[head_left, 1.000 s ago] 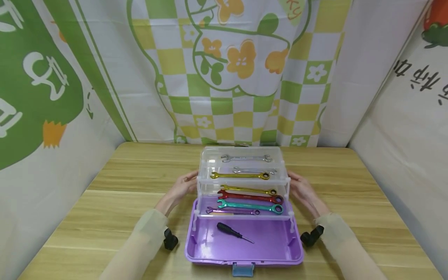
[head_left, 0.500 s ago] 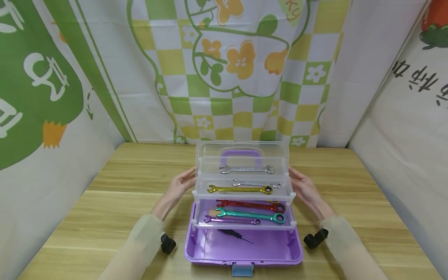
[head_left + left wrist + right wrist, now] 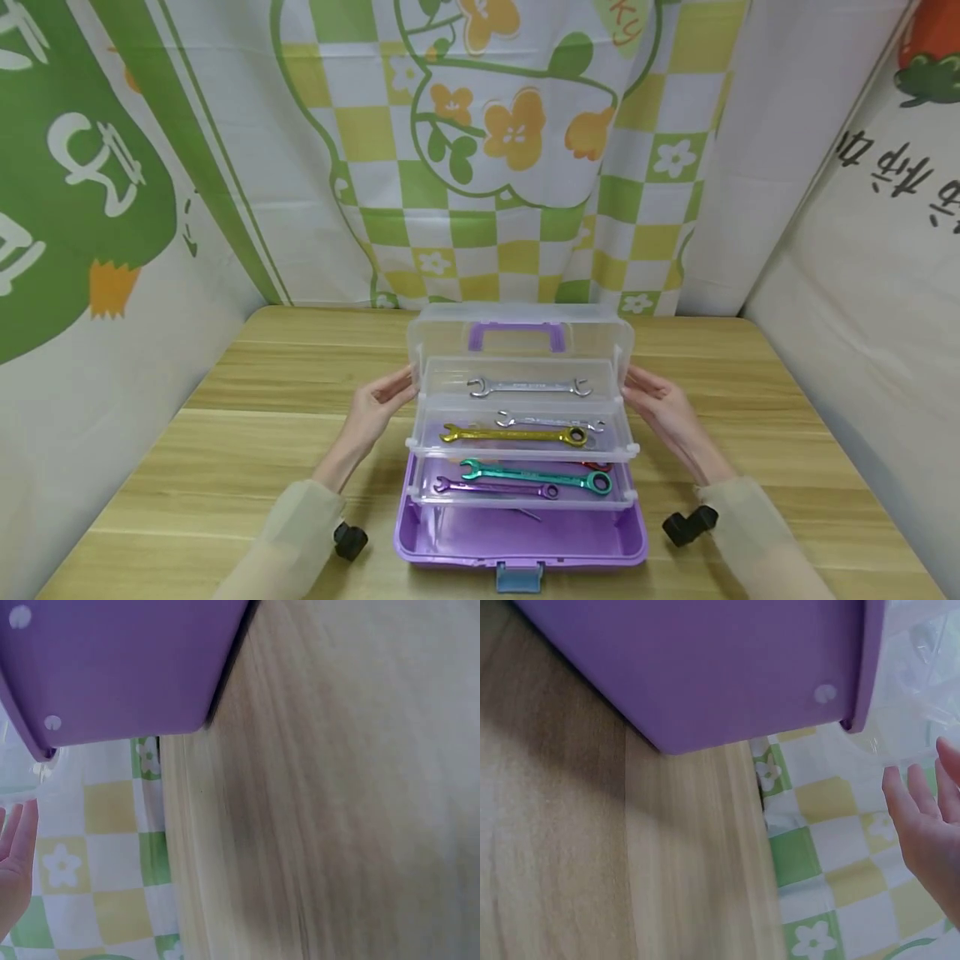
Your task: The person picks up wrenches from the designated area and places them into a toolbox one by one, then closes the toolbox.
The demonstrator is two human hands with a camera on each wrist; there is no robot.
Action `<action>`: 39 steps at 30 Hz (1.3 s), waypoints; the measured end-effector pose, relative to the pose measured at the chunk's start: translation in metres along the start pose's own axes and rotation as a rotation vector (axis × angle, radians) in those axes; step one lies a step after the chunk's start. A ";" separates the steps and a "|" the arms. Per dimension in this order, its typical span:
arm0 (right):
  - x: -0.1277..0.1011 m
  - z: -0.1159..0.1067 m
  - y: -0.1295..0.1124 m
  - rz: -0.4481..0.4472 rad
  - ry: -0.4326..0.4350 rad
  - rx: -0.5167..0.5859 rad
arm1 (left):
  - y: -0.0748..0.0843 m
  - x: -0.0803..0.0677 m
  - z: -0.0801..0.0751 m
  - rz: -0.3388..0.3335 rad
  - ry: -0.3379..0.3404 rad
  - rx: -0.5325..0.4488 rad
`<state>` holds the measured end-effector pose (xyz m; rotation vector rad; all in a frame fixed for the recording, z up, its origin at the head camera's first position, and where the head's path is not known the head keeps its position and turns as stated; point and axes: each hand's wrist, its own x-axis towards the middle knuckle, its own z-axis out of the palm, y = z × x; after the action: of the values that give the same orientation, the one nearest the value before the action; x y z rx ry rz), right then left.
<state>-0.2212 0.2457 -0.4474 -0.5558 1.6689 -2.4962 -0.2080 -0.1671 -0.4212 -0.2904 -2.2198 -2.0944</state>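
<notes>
The left hand (image 3: 372, 410) and the right hand (image 3: 663, 406), fingers straight and spread, press the left and right sides of the clear lid (image 3: 520, 333) of the purple toolbox (image 3: 517, 533) standing on the table (image 3: 225, 433), near the middle

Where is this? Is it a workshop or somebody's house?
Probably neither: it looks like a small staged corner. Cartoon flower cloths hang round a wooden table. On it sits a purple toolbox with wrenches in clear trays, both hands at its sides.
</notes>
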 end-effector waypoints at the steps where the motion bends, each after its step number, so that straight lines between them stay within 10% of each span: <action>1: -0.001 -0.004 0.002 -0.009 -0.007 -0.019 | 0.001 -0.002 0.000 0.015 0.003 0.005; 12: -0.016 -0.042 0.017 -0.132 -0.158 -0.053 | 0.021 -0.026 0.001 0.038 -0.004 -0.144; 16: -0.031 -0.007 -0.013 -0.174 -0.173 -0.078 | 0.032 -0.038 0.002 0.021 -0.009 -0.129; 23: -0.066 0.060 -0.066 -0.028 0.044 -0.379 | 0.043 -0.061 -0.005 -0.001 -0.084 0.038; 27: -0.081 0.070 -0.071 0.092 0.129 -0.563 | 0.042 -0.074 -0.009 0.012 -0.150 0.159; 39: -0.101 0.071 -0.067 0.157 0.029 -0.582 | 0.034 -0.093 -0.015 0.022 -0.296 0.126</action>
<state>-0.0944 0.2371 -0.3881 -0.4044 2.3513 -1.9015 -0.1119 -0.1880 -0.4042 -0.6511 -2.4810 -2.0014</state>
